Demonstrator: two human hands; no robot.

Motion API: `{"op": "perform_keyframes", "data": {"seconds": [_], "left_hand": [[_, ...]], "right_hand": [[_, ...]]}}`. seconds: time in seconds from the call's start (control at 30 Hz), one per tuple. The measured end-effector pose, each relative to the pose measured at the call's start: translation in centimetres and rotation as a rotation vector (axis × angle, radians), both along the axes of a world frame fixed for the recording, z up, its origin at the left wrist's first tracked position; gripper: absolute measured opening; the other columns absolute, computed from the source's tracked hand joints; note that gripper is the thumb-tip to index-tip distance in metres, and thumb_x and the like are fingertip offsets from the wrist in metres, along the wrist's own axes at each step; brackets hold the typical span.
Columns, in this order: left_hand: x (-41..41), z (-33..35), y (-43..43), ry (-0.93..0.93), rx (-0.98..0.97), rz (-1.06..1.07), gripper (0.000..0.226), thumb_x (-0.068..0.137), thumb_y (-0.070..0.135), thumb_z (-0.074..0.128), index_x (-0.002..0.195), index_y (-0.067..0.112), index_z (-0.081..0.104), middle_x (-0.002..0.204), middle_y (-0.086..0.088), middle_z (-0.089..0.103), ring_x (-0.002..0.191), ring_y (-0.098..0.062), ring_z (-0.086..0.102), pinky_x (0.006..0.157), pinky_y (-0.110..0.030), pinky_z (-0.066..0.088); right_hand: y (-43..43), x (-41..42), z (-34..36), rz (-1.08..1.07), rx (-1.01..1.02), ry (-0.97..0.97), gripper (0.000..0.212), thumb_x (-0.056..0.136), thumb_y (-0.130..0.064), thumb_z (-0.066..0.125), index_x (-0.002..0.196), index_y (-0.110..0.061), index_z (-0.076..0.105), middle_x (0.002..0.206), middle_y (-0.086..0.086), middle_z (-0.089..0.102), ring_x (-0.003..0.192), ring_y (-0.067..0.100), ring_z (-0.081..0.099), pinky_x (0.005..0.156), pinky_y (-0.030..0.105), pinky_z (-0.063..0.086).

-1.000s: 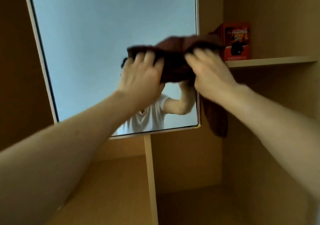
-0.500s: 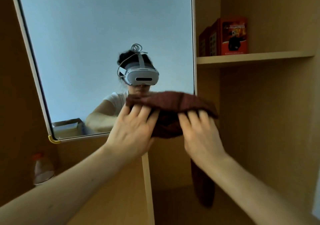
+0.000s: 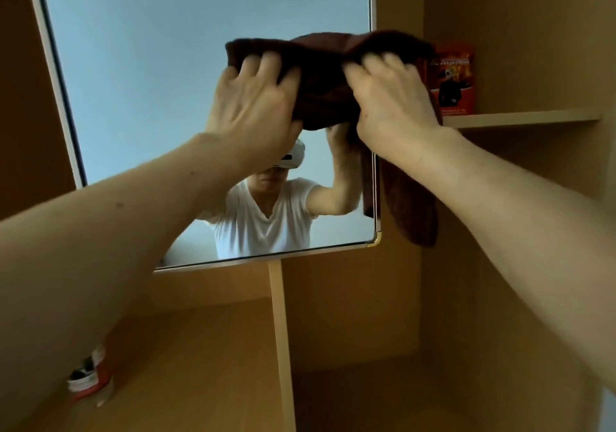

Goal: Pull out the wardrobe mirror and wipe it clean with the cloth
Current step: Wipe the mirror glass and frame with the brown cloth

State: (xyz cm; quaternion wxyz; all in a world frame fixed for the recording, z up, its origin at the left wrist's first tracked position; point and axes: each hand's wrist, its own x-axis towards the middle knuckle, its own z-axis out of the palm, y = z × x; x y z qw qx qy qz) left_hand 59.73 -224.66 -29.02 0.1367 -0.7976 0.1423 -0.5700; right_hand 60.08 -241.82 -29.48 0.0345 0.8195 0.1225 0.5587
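Cloth [image 3: 325, 78] one, held by left hand [image 3: 253, 108], right hand [image 3: 393, 101].

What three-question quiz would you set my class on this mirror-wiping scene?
1. True or false: the left hand and right hand both hold the dark brown cloth against the mirror.
2. Where does the red box stand? A) on the shelf right of the mirror B) on the wardrobe floor C) in the left hand
3. Fill in: the cloth's loose end hangs below the ____ hand.
Key: 1 true; 2 A; 3 right.
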Motion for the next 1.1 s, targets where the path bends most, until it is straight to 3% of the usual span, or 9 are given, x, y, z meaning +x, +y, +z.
{"op": "perform_keyframes", "data": {"seconds": [0.17,0.4,0.53,0.67,0.87,1.1], "left_hand": [[-0.5,-4.5,0.4,0.05,0.031,-0.026,0.053,0.073,0.027,0.063,0.119,0.003,0.056,0.109,-0.025,0.053,0.099,-0.042,0.05,0.079,-0.045,0.04],[-2.4,-13.8,1.5,0.295,0.231,0.054,0.064,0.063,0.04,0.069,0.119,0.009,0.062,0.106,-0.013,0.062,0.095,-0.032,0.058,0.083,-0.041,0.047],[-2.7,-14.1,2.4,0.361,0.237,0.009,0.066,0.077,0.035,0.057,0.136,0.006,0.047,0.124,-0.015,0.055,0.112,-0.035,0.053,0.098,-0.046,0.042],[-3.1,-14.3,4.3,0.35,0.237,0.011,0.06,0.075,0.034,0.056,0.127,0.004,0.057,0.112,-0.016,0.063,0.098,-0.035,0.061,0.087,-0.042,0.05],[-3.4,-15.1,6.0,0.323,0.237,0.047,0.063,0.072,0.038,0.044,0.122,0.004,0.061,0.107,-0.016,0.064,0.094,-0.034,0.062,0.083,-0.042,0.051],[-3.8,-15.2,7.0,0.366,0.234,0.069,0.065,0.066,0.036,0.07,0.122,0.005,0.061,0.108,-0.016,0.064,0.098,-0.035,0.062,0.087,-0.043,0.05]], "right_hand": [[1.0,-0.3,-6.7,0.044,0.075,0.057,0.054,0.077,-0.009,0.057,0.13,-0.003,0.046,0.127,0.02,0.049,0.119,0.039,0.04,0.099,0.049,0.031],[0.9,-2.1,-17.8,0.001,0.024,0.233,0.059,0.067,0.003,0.072,0.123,0.002,0.057,0.117,0.023,0.059,0.113,0.043,0.054,0.096,0.052,0.043],[3.3,-3.0,-18.0,-0.041,0.129,0.32,0.058,0.071,-0.003,0.071,0.127,0.001,0.054,0.119,0.023,0.057,0.113,0.042,0.053,0.099,0.052,0.041],[6.0,-3.7,-17.8,-0.04,0.146,0.384,0.055,0.081,-0.007,0.061,0.133,-0.002,0.047,0.129,0.022,0.051,0.121,0.04,0.046,0.104,0.05,0.036],[7.8,-3.9,-18.5,-0.006,0.174,0.383,0.059,0.069,-0.009,0.078,0.124,-0.001,0.057,0.12,0.021,0.059,0.113,0.039,0.055,0.095,0.048,0.046],[8.5,-4.0,-18.7,0.026,0.167,0.365,0.056,0.07,-0.007,0.077,0.122,-0.001,0.058,0.119,0.021,0.06,0.112,0.038,0.056,0.095,0.048,0.046]]}}
